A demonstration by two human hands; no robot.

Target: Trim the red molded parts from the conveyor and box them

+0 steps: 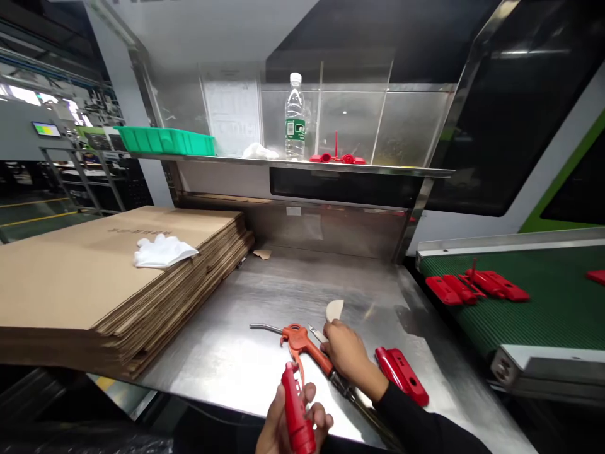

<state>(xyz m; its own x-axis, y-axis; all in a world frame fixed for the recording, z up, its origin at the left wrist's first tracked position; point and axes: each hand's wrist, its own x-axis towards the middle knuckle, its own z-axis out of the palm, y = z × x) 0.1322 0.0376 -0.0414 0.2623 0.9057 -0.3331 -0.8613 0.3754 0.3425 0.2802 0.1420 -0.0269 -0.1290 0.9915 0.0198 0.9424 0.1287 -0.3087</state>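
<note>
Left hand (288,422) grips red part (297,410); right hand (347,353) closes on cutters (317,334), steel table (246,353).

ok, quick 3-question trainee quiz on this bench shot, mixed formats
1. True or false: the left hand holds a red plastic part.
2. The right hand rests at: A) the orange air gun B) the water bottle C) the green tray
3. What lies on top of the cardboard stack?

Key: 1 true; 2 A; 3 white gloves.
</note>
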